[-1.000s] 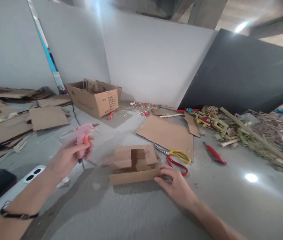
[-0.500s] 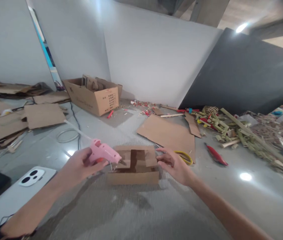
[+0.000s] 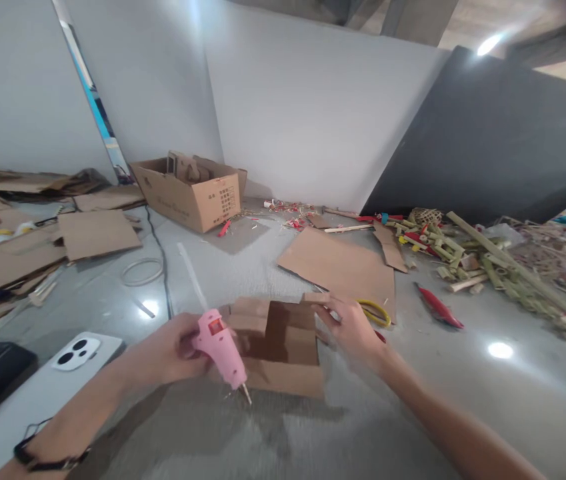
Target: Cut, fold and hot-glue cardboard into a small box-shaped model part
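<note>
My left hand [image 3: 190,347] is closed round a pink glue gun [image 3: 223,350]. Its metal nozzle points down in front of a small open cardboard box [image 3: 283,380], and a clear glue stick sticks out of its back end. At the box's right side, my right hand [image 3: 347,327] pinches a small cardboard piece [image 3: 315,298] above the rim; whether this piece is joined to the box I cannot tell. Yellow-handled scissors [image 3: 375,312] lie just beyond the right hand, partly hidden, on a flat cardboard sheet [image 3: 337,263].
A large cardboard box [image 3: 187,200] stands at the back left. Cardboard scraps [image 3: 97,233], a coil of tubing [image 3: 141,272] and a white phone [image 3: 83,350] lie on the left. On the right are a red tool [image 3: 437,307] and a heap of green bamboo pieces [image 3: 467,260].
The glue gun has swung from pointing right into the box to pointing down in front of it. My right hand has lifted the small cardboard piece at the box's right side.
</note>
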Motion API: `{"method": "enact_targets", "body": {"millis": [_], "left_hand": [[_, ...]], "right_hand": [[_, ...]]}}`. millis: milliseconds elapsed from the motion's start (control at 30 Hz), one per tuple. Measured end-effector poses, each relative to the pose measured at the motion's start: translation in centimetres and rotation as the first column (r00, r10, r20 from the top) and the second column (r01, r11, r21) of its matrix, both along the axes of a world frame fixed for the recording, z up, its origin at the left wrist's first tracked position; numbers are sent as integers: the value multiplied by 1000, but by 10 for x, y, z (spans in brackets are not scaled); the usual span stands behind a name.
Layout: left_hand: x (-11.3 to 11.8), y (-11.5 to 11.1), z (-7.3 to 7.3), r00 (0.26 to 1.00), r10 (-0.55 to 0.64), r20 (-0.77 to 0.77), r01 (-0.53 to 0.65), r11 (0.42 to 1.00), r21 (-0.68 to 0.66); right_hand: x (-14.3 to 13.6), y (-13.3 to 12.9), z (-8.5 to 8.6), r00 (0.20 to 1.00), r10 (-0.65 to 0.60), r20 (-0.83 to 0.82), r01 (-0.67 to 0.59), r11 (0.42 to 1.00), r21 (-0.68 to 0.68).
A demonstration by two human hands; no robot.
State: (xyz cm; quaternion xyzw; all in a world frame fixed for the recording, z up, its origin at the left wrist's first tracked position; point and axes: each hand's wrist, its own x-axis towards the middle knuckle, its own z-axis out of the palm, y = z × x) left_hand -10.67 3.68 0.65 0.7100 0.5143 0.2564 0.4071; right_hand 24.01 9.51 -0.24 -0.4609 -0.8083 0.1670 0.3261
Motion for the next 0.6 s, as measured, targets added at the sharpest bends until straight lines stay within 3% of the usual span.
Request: {"method": "enact_targets", "body": {"millis": [233,467,600], "left_hand": [[10,7,-3,991,97,-87,-101,994,-34],[23,7,0,983,175,-59,-173,984,36],[25,8,0,958,276,-77,-267,957,111]], "right_hand": [[4,-27,0,999,-39,-26,40,999,35],[4,-31,-11,997,79,5,-79,997,-7],[7,-32,-16,994,96,53,-96,995,-11]]}}
